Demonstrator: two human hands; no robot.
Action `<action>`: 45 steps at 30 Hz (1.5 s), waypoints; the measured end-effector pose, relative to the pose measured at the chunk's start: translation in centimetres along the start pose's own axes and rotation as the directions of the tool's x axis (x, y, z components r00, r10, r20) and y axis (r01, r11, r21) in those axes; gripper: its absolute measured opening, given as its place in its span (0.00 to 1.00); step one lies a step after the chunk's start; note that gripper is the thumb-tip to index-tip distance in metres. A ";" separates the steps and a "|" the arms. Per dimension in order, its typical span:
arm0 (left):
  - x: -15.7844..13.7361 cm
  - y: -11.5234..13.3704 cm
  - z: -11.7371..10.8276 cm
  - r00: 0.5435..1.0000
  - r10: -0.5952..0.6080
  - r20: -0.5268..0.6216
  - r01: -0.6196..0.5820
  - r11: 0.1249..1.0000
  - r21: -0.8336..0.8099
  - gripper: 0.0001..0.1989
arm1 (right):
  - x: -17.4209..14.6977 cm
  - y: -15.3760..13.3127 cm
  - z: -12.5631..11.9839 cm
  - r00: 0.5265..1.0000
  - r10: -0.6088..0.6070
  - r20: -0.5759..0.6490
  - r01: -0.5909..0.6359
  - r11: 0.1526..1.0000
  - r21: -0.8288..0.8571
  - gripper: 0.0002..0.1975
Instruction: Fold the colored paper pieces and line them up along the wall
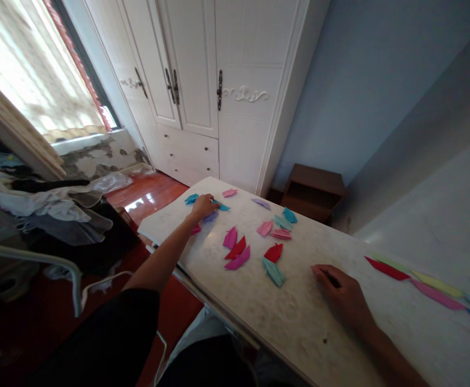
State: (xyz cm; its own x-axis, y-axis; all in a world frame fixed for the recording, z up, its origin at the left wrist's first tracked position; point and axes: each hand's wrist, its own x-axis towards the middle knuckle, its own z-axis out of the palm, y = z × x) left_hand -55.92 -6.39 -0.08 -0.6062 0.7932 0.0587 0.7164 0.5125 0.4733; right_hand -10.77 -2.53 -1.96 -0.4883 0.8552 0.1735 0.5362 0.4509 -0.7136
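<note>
My left hand (203, 206) reaches to the far left part of the table, its fingers closed at a blue folded paper piece (221, 206). Another blue folded piece (192, 199) lies just left of this hand, and a purple one (210, 217) lies below its fingers. My right hand (339, 293) rests on the tabletop with curled fingers, thumb and forefinger together, and nothing visible in them. Between the hands lie magenta (238, 259), red (274, 252), mint green (274, 272) and pink (264, 228) folded paper pieces.
The pieces lie on a pale marbled table (299, 317). Along its right side runs a row of flat folded strips, among them a red strip (387, 269) and a pink one (436, 295). A white wardrobe (190, 70) and a brown cabinet (315, 185) stand beyond.
</note>
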 end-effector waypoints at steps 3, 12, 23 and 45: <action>0.9 -0.2 0.2 0.999 -0.034 0.016 0.035 0.999 -0.031 0.22 | 0.0 -0.1 -0.2 1.000 0.019 -0.011 -0.019 0.999 0.042 0.19; 1.8 0.0 0.1 0.990 -0.140 0.004 0.136 0.955 -0.263 0.22 | 0.0 0.1 -0.4 1.000 -0.001 0.009 0.000 0.998 0.061 0.20; -6.5 4.6 -1.1 0.998 0.000 -0.056 -0.039 0.733 -0.680 0.10 | -0.1 -0.1 -0.1 0.999 -0.039 0.027 0.037 0.996 0.075 0.16; -17.6 29.4 9.1 0.710 0.473 0.521 0.466 0.239 -0.852 0.07 | 0.3 1.0 -7.9 0.898 0.079 0.433 -0.227 0.926 0.302 0.05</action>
State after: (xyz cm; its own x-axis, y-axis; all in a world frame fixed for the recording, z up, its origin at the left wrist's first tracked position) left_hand -21.03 -2.29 4.77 0.0888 0.9773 -0.1926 -0.4054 0.2120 0.8892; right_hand -4.88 0.18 2.72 -0.6943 0.6930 -0.1944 0.3996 0.1465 -0.9049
